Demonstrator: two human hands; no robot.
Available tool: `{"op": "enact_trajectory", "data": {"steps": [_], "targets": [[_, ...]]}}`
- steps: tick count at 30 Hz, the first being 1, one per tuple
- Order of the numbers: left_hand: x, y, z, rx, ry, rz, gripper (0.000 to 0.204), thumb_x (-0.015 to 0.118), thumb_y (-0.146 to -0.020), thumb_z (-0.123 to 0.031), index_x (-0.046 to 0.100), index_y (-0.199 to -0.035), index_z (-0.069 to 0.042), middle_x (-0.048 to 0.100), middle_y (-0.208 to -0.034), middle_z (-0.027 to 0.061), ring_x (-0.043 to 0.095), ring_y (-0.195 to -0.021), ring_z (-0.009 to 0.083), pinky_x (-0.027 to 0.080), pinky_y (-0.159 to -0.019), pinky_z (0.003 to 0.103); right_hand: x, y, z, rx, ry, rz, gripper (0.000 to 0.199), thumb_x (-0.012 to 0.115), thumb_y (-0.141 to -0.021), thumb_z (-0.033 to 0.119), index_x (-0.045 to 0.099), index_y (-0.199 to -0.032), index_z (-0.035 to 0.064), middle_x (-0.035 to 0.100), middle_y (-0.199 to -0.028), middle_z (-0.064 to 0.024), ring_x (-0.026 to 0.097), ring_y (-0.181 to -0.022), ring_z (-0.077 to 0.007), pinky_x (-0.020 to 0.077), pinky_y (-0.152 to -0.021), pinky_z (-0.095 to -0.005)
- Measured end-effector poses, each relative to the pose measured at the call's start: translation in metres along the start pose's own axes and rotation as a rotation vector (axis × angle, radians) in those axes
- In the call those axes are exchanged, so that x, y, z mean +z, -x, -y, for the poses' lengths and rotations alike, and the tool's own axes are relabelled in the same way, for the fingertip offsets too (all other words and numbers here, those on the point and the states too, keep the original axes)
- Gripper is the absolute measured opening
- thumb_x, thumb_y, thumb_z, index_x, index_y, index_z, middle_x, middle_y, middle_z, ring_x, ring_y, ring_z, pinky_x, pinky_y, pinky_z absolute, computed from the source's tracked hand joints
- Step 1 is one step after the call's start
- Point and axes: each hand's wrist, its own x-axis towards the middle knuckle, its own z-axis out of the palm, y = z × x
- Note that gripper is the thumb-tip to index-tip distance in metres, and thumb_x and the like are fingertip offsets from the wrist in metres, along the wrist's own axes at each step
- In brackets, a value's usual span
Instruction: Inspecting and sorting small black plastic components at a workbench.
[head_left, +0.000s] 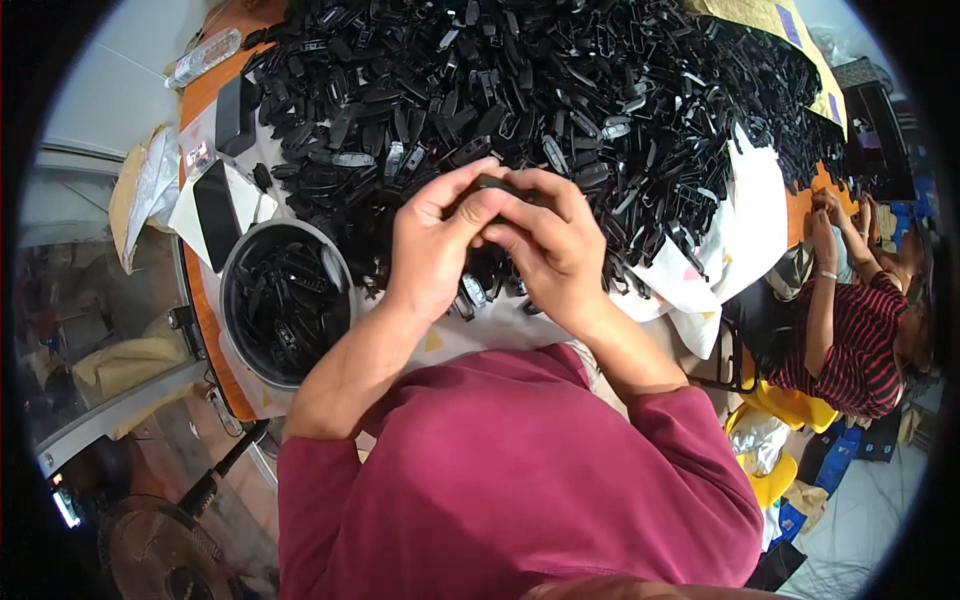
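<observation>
Both my hands meet in the middle of the view, above the near edge of a big heap of small black plastic parts (430, 90). Between their fingertips is a small dark piece (490, 184), mostly hidden by the fingers. It resembles the black parts in the heap, but its exact kind cannot be made out. My left hand (435, 240) is closed on its left side, thumb on top. The thumb and bent fingers of my right hand (555, 240) pinch it from the right. To the left of my left forearm stands a round grey tub (232, 330) with more black parts inside.
A phone (214, 215) lies on a white box at the left, with a dark case (236, 115) and a clear bottle (203, 57) farther back. White cloth (755, 215) covers part of the table at right. A person in a striped shirt (865, 345) works there. A fan (160, 550) stands lower left.
</observation>
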Motion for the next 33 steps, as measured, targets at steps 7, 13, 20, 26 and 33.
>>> {"op": "enact_trajectory", "data": {"steps": [7, 13, 20, 26, 33], "targets": [[-0.020, -0.002, -0.002, -0.066, 0.220, 0.120, 0.022, 0.057, -0.085, -0.019, 0.058, -0.096, 0.000, 0.062, -0.090, 0.0085, 0.044, -0.056, 0.0026, 0.038, -0.053, 0.016, -0.005, 0.007, 0.001, 0.675, -0.465, 0.226, 0.022, 0.067, -0.075, 0.006, 0.057, -0.093, -0.0025, 0.060, -0.076, -0.0022, 0.055, -0.063, -0.0069, 0.0465, -0.055, -0.0201], [-0.064, -0.029, -0.022, 0.075, 0.116, -0.211, 0.010, 0.061, -0.078, -0.009, 0.052, -0.081, -0.006, 0.054, -0.069, 0.0007, 0.051, -0.059, 0.0074, 0.041, -0.054, 0.019, -0.033, -0.045, -0.090, 0.567, 0.610, 0.206, 0.031, 0.063, -0.076, 0.034, 0.065, -0.085, 0.0049, 0.063, -0.078, -0.0135, 0.061, -0.075, -0.0278, 0.0460, -0.066, -0.0348], [-0.071, -0.046, -0.025, 0.169, -0.942, -0.047, 0.016, 0.066, -0.072, -0.013, 0.063, -0.083, -0.002, 0.061, -0.076, 0.0074, 0.059, -0.066, 0.0165, 0.045, -0.060, 0.027, -0.036, -0.059, -0.111, 0.601, 0.710, 0.375, 0.033, 0.066, -0.069, 0.037, 0.064, -0.081, 0.0063, 0.064, -0.081, -0.0140, 0.061, -0.081, -0.0302, 0.0469, -0.068, -0.0383], [-0.060, -0.042, -0.025, 0.158, -1.629, 0.095, 0.020, 0.065, -0.071, -0.023, 0.064, -0.080, -0.006, 0.061, -0.082, 0.0092, 0.059, -0.074, 0.0275, 0.046, -0.066, 0.035, -0.044, -0.055, -0.109, 0.695, 0.265, 0.227, 0.030, 0.074, -0.064, 0.024, 0.060, -0.075, 0.0008, 0.062, -0.072, -0.0097, 0.058, -0.064, -0.0190, 0.0463, -0.060, -0.0318], [-0.042, -0.032, -0.023, 0.096, -0.672, 0.180, 0.017, 0.070, -0.072, -0.016, 0.060, -0.074, -0.002, 0.060, -0.084, 0.0029, 0.051, -0.060, 0.0075, 0.042, -0.055, 0.023, -0.038, -0.048, -0.038, 0.723, -1.071, -0.037, 0.046, 0.063, -0.077, 0.005, 0.042, -0.119, 0.0018, 0.061, -0.091, -0.0165, 0.057, -0.055, -0.0134, 0.0465, -0.040, -0.0192]]}}
